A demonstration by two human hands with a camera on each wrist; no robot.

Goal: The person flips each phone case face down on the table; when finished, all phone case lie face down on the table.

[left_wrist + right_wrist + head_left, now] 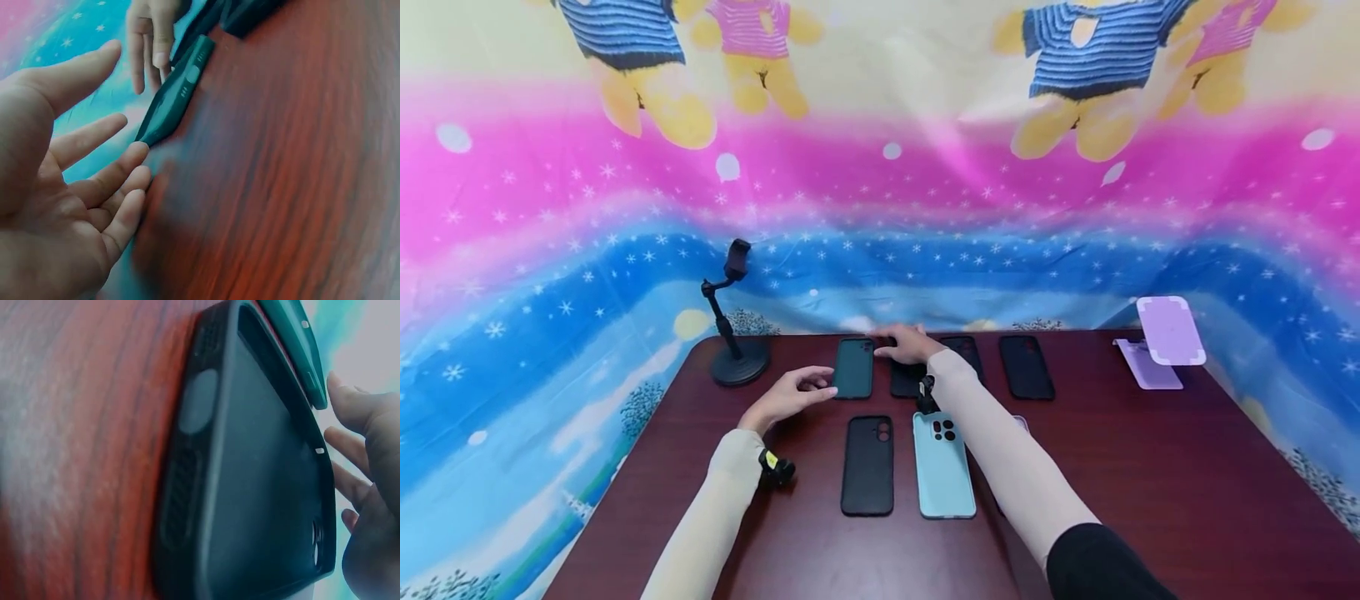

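Observation:
A dark green phone case (pixel 853 369) lies at the back of the table, left of a black phone case (pixel 906 380). My left hand (pixel 793 393) is at the green case's left side, thumb and fingers spread; in the left wrist view its fingertips (pixel 139 153) are close to the case's lower end, and I cannot tell whether they touch. Over the far part of the black case reaches my right hand (pixel 912 344), fingers extended toward the green case's top right corner. The right wrist view shows the black case (pixel 269 469) hollow side up beside that hand, with nothing gripped.
In the front row lie a black case (pixel 867 467) and a light blue case (pixel 943 479); my right forearm mostly covers another there. Two more black cases, one (pixel 1027 367) farther right, lie behind. A black phone stand (pixel 739 362) is left, a lilac stand (pixel 1171 331) right.

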